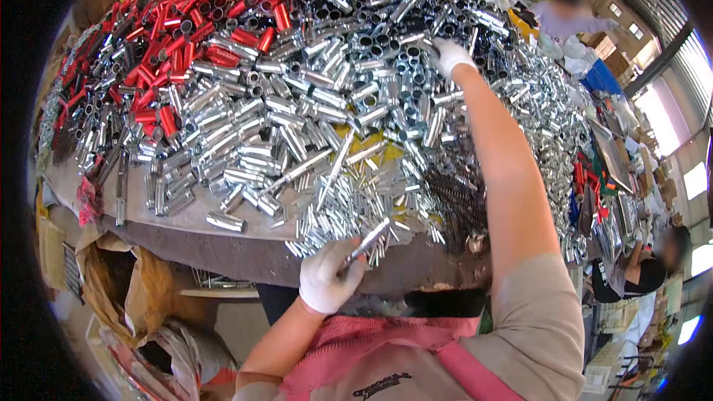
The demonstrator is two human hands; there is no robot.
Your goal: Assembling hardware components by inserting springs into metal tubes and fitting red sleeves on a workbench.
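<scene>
My left hand [330, 279], in a white glove, is closed round a slim silver metal rod [369, 238] that points up and to the right, above the near edge of the table. Just beyond it lies a heap of thin metal pins [345, 212]. My right arm stretches far across the table. Its white-gloved hand [451, 58] is at the heap of dark and silver metal tubes [405, 52], fingers partly spread and touching the tubes. Their tips are partly hidden. Dark coil springs [457, 191] lie in a pile left of my right forearm.
Red metal tubes [182, 37] cover the far left of the table, with shiny silver sleeves [252, 130] in the middle. Small silver parts [553, 111] are heaped beyond my right arm. Open sacks [119, 282] stand below left. Two other people are at the right, one at far right.
</scene>
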